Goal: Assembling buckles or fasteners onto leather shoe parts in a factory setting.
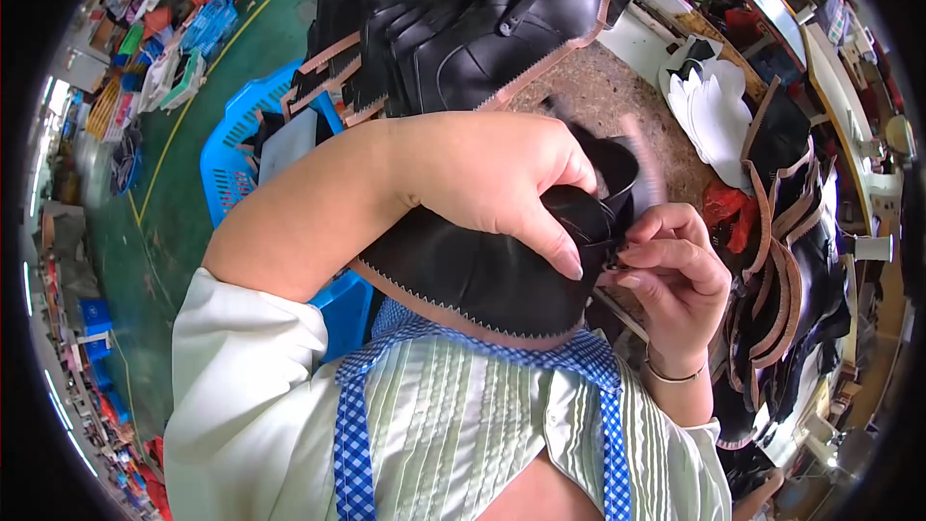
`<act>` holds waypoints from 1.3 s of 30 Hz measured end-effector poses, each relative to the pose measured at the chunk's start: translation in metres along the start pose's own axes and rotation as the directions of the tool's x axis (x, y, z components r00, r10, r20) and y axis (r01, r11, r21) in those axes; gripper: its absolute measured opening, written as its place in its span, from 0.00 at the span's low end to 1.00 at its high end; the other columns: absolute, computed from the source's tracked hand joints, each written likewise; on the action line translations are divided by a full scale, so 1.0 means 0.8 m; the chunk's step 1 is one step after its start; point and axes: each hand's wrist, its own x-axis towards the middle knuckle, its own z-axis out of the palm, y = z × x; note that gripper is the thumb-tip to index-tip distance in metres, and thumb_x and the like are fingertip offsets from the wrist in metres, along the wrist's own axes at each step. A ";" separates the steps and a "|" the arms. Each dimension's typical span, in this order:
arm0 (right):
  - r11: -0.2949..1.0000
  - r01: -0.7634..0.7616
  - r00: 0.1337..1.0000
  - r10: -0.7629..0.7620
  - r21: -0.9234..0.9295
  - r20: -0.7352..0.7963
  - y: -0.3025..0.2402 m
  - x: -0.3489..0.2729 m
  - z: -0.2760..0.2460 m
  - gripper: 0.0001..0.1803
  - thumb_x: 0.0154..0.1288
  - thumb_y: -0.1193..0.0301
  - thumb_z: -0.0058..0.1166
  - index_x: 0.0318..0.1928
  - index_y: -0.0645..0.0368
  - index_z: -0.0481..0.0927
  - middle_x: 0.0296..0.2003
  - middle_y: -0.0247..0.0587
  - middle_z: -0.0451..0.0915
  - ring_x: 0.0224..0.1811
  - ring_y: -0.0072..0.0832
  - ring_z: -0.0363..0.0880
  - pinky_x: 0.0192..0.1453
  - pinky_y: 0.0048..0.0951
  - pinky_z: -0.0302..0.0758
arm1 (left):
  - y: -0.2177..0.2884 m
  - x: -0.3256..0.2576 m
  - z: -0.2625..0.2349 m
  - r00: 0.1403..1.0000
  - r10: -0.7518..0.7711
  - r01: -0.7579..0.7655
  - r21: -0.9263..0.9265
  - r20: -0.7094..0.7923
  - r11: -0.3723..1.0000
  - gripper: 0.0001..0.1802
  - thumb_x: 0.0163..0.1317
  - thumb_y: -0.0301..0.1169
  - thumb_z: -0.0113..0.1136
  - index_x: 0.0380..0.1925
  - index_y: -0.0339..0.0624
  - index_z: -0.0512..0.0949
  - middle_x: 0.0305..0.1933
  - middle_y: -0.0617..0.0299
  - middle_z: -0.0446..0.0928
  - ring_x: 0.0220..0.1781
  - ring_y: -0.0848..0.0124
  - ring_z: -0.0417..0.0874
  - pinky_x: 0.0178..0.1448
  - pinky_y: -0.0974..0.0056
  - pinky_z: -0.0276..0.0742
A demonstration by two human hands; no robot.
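A black leather shoe upper (473, 280) with a brown, zigzag-cut lining edge lies across the front of my body. My left hand (511, 174) reaches over it from the left and grips it, thumb pressed on the near side and fingers round the far side. At the upper's right end, my right hand (675, 275) is closed, thumb and fingertips pinched at a strap-like edge. What sits between those fingertips is too small to make out. A curved black leather loop (612, 169) stands up just beyond my left fingers.
Stacked black uppers (492, 39) lie at the far side of a brown worktop (588, 87). More uppers (781, 260) hang in a pile at right, beside white shoe-shaped pieces (709, 106) and a red bag (728, 212). A blue plastic basket (227, 178) stands at left.
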 end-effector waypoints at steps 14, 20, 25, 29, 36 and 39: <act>0.985 -0.141 0.990 0.143 0.101 -0.011 0.000 -0.012 0.009 0.13 0.47 0.83 0.71 0.36 0.63 0.87 0.36 0.37 0.79 0.38 0.26 0.79 0.43 0.24 0.75 | -0.010 -0.002 0.004 1.000 0.020 -0.020 -0.109 0.001 0.994 0.17 0.53 0.24 0.74 0.43 0.29 0.82 0.39 0.62 0.86 0.40 0.81 0.82 0.46 0.72 0.78; 0.996 -0.084 0.996 0.083 -0.029 -0.009 -0.006 -0.008 0.007 0.13 0.48 0.83 0.70 0.36 0.61 0.87 0.36 0.38 0.79 0.37 0.27 0.80 0.40 0.25 0.76 | -0.009 0.003 0.005 0.999 0.027 -0.023 -0.161 0.026 0.987 0.16 0.55 0.22 0.72 0.43 0.29 0.82 0.39 0.64 0.86 0.39 0.81 0.81 0.46 0.72 0.78; 0.995 -0.043 0.999 0.045 -0.090 0.018 -0.002 -0.004 0.001 0.13 0.47 0.82 0.70 0.36 0.60 0.87 0.35 0.37 0.79 0.35 0.28 0.81 0.39 0.26 0.77 | -0.014 0.006 0.003 0.999 0.019 -0.014 -0.121 0.038 0.992 0.15 0.56 0.23 0.72 0.43 0.29 0.82 0.37 0.64 0.85 0.38 0.82 0.81 0.44 0.72 0.77; 0.993 0.037 0.995 -0.027 -0.114 0.093 -0.004 0.005 -0.005 0.13 0.47 0.82 0.70 0.36 0.60 0.87 0.35 0.37 0.79 0.34 0.28 0.81 0.38 0.26 0.77 | -0.009 0.005 0.004 0.998 0.027 -0.021 -0.105 0.049 0.994 0.15 0.56 0.24 0.72 0.42 0.29 0.82 0.36 0.63 0.85 0.36 0.82 0.80 0.41 0.72 0.76; 0.956 0.124 0.982 -0.080 -0.267 0.169 -0.012 0.012 0.001 0.12 0.49 0.83 0.68 0.36 0.58 0.87 0.35 0.39 0.79 0.31 0.31 0.81 0.33 0.28 0.77 | -0.012 0.008 0.009 0.998 0.062 -0.063 0.115 0.010 0.991 0.12 0.53 0.28 0.73 0.33 0.31 0.81 0.27 0.58 0.80 0.30 0.76 0.79 0.37 0.68 0.72; 0.943 0.088 0.989 -0.044 -0.322 0.142 -0.017 0.011 0.005 0.11 0.50 0.84 0.67 0.36 0.60 0.86 0.35 0.41 0.79 0.29 0.33 0.81 0.33 0.29 0.78 | -0.020 0.006 0.019 0.979 0.198 -0.180 0.241 -0.056 0.954 0.13 0.50 0.29 0.73 0.28 0.34 0.78 0.23 0.54 0.74 0.26 0.67 0.76 0.34 0.63 0.70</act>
